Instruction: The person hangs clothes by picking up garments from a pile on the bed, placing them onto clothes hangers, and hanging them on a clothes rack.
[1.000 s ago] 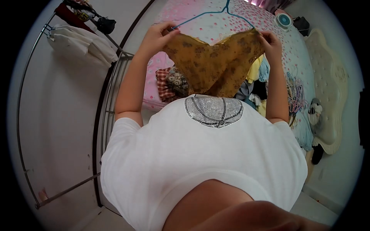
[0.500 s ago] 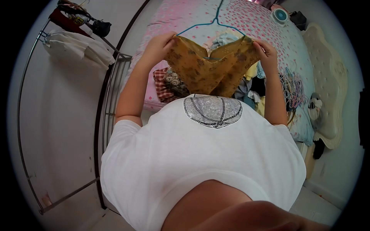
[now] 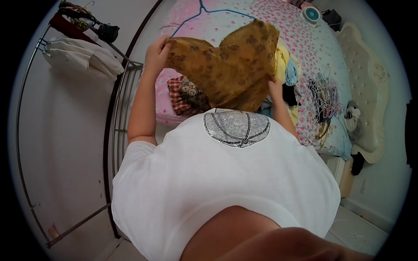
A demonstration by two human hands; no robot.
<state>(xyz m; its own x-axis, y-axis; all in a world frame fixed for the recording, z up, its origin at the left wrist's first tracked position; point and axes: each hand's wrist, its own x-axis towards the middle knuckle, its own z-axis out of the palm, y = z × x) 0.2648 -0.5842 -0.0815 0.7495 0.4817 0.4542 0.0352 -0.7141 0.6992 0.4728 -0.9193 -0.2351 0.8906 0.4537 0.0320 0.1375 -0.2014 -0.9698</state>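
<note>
A brown-gold garment [image 3: 226, 65] with a dark floral print and a V-shaped neckline hangs on a blue hanger [image 3: 217, 11], held up in front of me above the bed. My left hand [image 3: 156, 54] pinches its left shoulder beside the hanger's end. Lower down, my right hand [image 3: 276, 91] grips the garment's right edge; its fingers are partly hidden by the cloth. The hanger's lower bar is hidden inside the garment.
Behind the garment is a bed [image 3: 191, 21] with a floral sheet. On it lie red checked cloth [image 3: 177, 95], yellow clothing [image 3: 281, 61], tangled hangers [image 3: 324, 98] and a small fan [image 3: 311, 15]. A metal rack [image 3: 21, 108] with a white garment [image 3: 80, 56] stands at left.
My right hand has left the right shoulder and moved down to the garment's side edge. The hanger and garment have tilted and shifted left, with my left hand still at the shoulder.
</note>
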